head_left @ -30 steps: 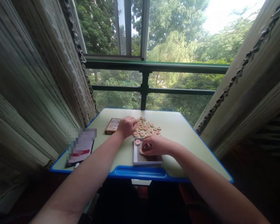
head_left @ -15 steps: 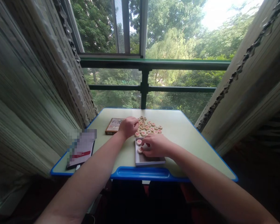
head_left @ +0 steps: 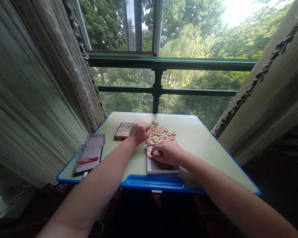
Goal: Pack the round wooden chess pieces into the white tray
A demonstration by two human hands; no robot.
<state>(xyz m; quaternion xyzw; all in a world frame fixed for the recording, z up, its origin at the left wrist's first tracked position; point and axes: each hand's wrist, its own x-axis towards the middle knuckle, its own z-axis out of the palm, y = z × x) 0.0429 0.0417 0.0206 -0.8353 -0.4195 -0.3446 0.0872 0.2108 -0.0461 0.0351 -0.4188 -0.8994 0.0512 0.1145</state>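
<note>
Several round wooden xiangqi pieces [head_left: 159,134], marked with characters, lie in a loose cluster on the table. At the cluster's left edge is my left hand [head_left: 140,133], its fingers curled closed; what they hold, if anything, is hidden. My right hand [head_left: 169,152] reaches over an open shallow box [head_left: 163,172] with pale walls. Its thumb and fingertips pinch a xiangqi piece [head_left: 150,155] at the box's left side. Just behind that one, another xiangqi piece [head_left: 150,148] lies in the box's upper left corner.
A printed box lid [head_left: 121,131] lies left of my left hand, partly covered by it. Farther left, a dark-edged flat object [head_left: 93,150] with a red strip is partly blurred out. The pale table [head_left: 201,158] has a blue rim with a tray groove [head_left: 155,181] in front.
My right fingers have pushed the lower piece up against the other piece in the box. My left hand stays closed beside the cluster. The whole view has shifted slightly.
</note>
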